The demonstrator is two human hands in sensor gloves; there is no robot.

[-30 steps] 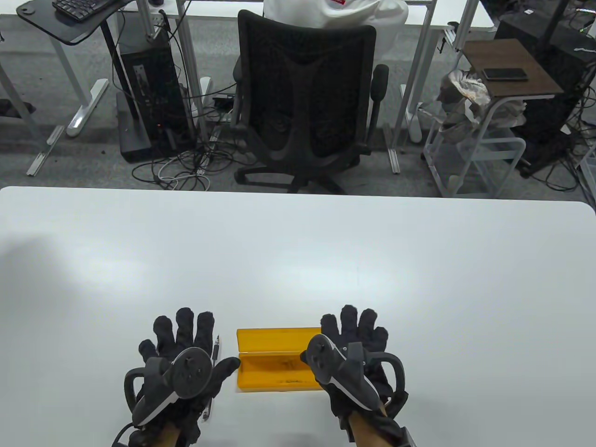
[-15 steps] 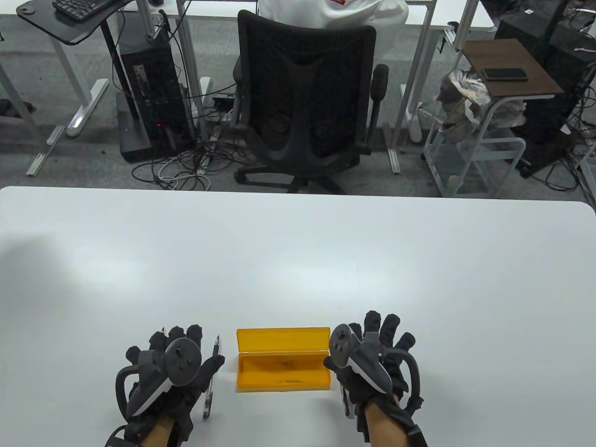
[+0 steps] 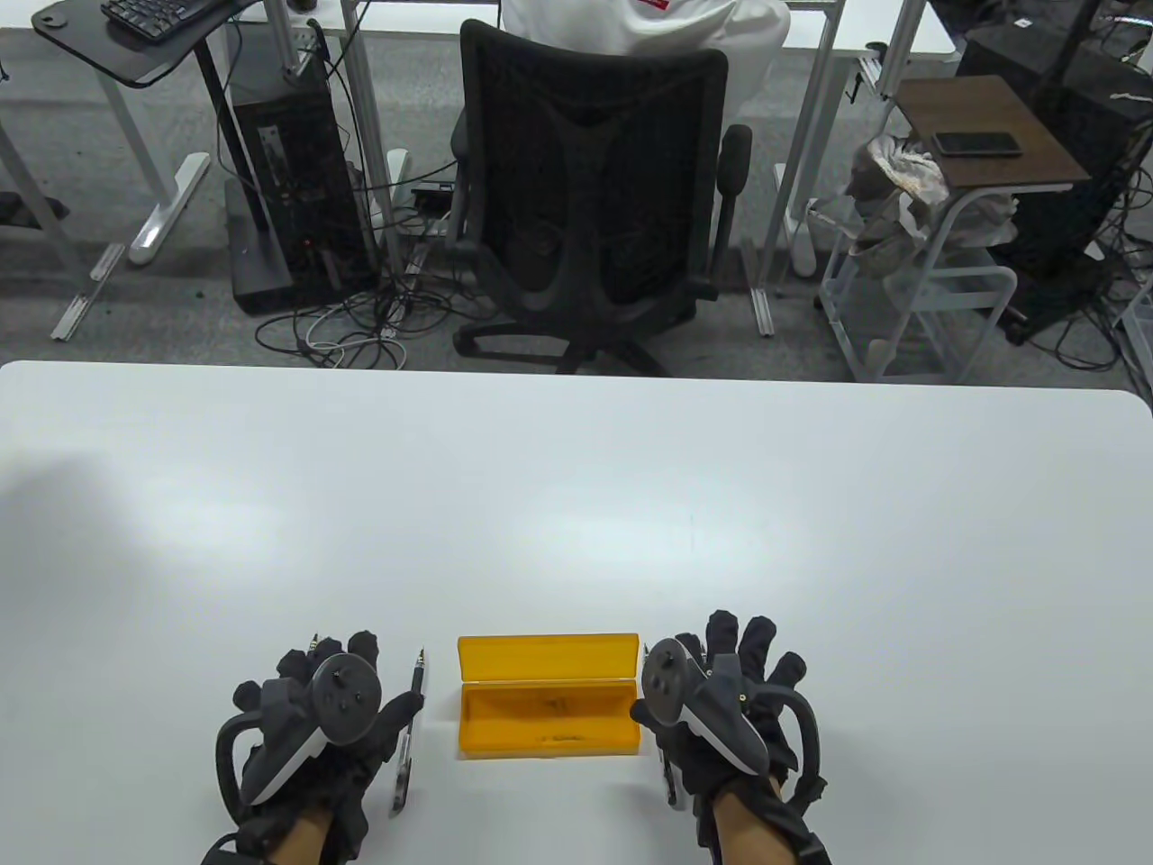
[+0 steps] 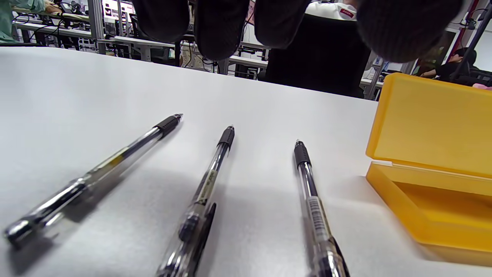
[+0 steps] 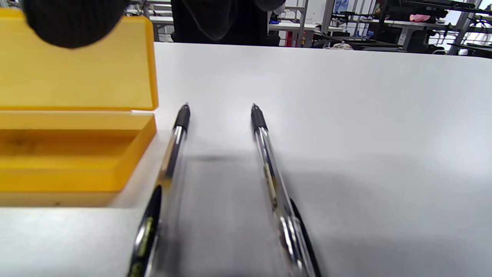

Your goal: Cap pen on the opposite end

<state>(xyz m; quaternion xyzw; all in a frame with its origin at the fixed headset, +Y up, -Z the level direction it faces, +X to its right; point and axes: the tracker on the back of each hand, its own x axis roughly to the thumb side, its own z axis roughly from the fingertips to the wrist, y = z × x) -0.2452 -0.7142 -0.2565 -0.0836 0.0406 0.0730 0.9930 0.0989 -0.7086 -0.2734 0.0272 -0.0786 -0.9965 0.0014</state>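
Several clear pens with black grips lie on the white table (image 3: 576,505), exposed tips pointing away. The left wrist view shows three pens: left (image 4: 115,161), middle (image 4: 209,181) and right (image 4: 311,204). The right wrist view shows two pens (image 5: 173,150) (image 5: 267,169). Black clips show at their near ends. My left hand (image 3: 329,658) hovers open over the left pens, with one pen (image 3: 410,730) showing beside it. My right hand (image 3: 743,644) hovers open over the right pens (image 3: 667,779). Neither hand holds anything. An open yellow case (image 3: 545,667) lies between the hands.
The yellow case is empty, with its lid (image 4: 434,123) standing up at the far side; it also shows in the right wrist view (image 5: 73,154). An office chair (image 3: 590,198) stands beyond the table's far edge.
Both hands have drawn back toward the near edge and apart from the case, the left going left and the right going right. More of the pens beside the case is uncovered.
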